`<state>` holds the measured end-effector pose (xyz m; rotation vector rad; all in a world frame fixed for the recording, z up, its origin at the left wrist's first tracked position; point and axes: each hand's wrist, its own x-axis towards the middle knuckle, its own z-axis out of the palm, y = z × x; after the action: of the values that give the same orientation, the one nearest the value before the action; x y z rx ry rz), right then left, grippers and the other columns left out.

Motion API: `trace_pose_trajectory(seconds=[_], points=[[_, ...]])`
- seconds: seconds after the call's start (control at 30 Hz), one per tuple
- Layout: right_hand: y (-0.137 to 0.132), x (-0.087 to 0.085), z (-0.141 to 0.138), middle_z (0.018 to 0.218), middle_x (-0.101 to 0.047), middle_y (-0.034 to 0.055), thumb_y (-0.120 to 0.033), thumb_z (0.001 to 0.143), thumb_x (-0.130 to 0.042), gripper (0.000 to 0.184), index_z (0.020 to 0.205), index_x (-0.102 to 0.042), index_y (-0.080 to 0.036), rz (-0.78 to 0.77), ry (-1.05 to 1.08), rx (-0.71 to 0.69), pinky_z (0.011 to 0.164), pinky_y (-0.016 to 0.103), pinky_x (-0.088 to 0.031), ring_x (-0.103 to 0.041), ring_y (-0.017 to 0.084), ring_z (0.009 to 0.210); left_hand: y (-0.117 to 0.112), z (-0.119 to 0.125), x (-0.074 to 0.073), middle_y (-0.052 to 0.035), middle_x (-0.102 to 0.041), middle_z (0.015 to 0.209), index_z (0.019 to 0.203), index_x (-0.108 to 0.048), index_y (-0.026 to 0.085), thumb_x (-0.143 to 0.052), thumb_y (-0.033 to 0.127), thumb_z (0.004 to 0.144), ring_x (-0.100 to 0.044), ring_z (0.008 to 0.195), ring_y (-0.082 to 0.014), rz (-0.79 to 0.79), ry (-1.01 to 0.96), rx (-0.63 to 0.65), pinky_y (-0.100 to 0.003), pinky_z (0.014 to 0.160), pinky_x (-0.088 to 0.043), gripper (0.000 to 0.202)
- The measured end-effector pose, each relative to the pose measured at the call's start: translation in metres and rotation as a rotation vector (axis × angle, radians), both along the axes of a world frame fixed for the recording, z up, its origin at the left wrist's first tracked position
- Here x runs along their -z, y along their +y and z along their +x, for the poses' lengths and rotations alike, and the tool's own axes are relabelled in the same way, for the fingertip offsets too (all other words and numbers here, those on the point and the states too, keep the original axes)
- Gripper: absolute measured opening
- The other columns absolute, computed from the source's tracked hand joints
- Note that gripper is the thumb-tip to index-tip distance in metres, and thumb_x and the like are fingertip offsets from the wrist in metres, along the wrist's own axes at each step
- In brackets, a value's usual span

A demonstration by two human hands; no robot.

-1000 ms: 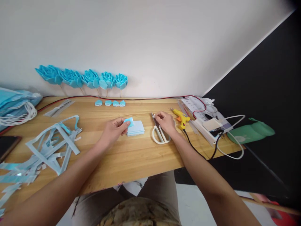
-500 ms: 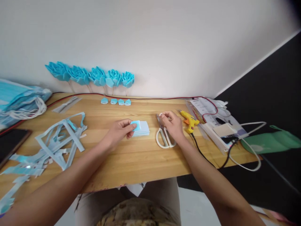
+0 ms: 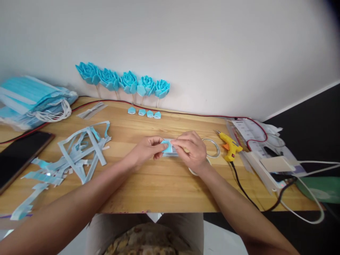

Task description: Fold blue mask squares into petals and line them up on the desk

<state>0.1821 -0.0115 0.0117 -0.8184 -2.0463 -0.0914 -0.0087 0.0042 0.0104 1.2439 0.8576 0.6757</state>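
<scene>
My left hand [image 3: 148, 150] pinches a small light-blue fabric square [image 3: 167, 146] between thumb and fingers. Beneath it on the table lies a stack of pale fabric pieces [image 3: 170, 154], mostly covered by both hands. At the right edge of the square, the fingers of my right hand [image 3: 191, 150] are pinched together. What sits between those fingertips is too small to make out. Just right of that hand rests a roll of clear tape [image 3: 219, 151]. White-handled scissors [image 3: 193, 172] are largely hidden under my right wrist.
A yellow glue gun [image 3: 230, 146] and a white power strip [image 3: 259, 170] lie at right. Several blue fabric flowers [image 3: 129, 82] lean against the wall, with small folded blue pieces [image 3: 142, 112] before them. Cut strips [image 3: 79, 152], a phone [image 3: 23, 156] and bagged face masks [image 3: 32, 95] are at left.
My right hand has moved left from the scissors and tape to the blue square, uncovering the tape roll. My left hand still holds the square. The view has shifted left.
</scene>
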Motion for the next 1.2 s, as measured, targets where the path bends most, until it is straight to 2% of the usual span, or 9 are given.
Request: trace_pose_trajectory(seconds=[0.37, 0.73, 0.9, 1.2], points=[[0.0001, 0.0066, 0.0019, 0.083, -0.065, 0.0005, -0.013, 0.085, -0.059, 0.031, 0.108, -0.067, -0.033, -0.03, -0.012, -0.045, 0.069, 0.033, -0.047, -0.059, 0.016, 0.076, -0.0008, 0.0006, 0.0017, 0.0032, -0.051, 0.05, 0.064, -0.054, 0.017, -0.066, 0.045, 0.072, -0.044, 0.047, -0.0077, -0.022, -0.033, 0.01, -0.02, 0.048, -0.034, 0.032], [-0.0016, 0.0061, 0.0002, 0.083, -0.064, 0.0018, -0.011, 0.083, -0.06, 0.027, 0.103, -0.065, -0.029, -0.043, 0.028, -0.049, 0.068, 0.033, -0.047, -0.058, 0.017, 0.076, -0.0004, -0.0001, 0.0006, 0.0031, -0.052, 0.052, 0.067, -0.056, 0.017, -0.066, 0.043, 0.073, -0.045, 0.048, -0.0081, -0.027, -0.043, -0.008, -0.021, 0.049, -0.035, 0.029], [-0.0025, 0.0054, -0.0005, 0.082, -0.064, 0.0014, -0.011, 0.085, -0.059, 0.026, 0.102, -0.065, -0.029, -0.055, 0.011, -0.054, 0.068, 0.033, -0.047, -0.058, 0.016, 0.077, 0.0002, 0.0001, 0.0019, 0.0033, -0.051, 0.052, 0.066, -0.055, 0.017, -0.065, 0.043, 0.074, -0.045, 0.049, -0.0081, -0.023, -0.036, 0.009, -0.021, 0.049, -0.034, 0.029], [-0.0015, 0.0054, -0.0017, 0.085, -0.065, 0.0039, -0.011, 0.084, -0.059, 0.021, 0.1, -0.065, -0.024, -0.099, 0.006, -0.071, 0.07, 0.034, -0.048, -0.059, 0.017, 0.078, 0.0012, -0.0013, 0.006, 0.0035, -0.053, 0.057, 0.071, -0.056, 0.015, -0.066, 0.044, 0.076, -0.046, 0.052, -0.0073, -0.014, -0.071, 0.037, -0.021, 0.053, -0.036, 0.031]])
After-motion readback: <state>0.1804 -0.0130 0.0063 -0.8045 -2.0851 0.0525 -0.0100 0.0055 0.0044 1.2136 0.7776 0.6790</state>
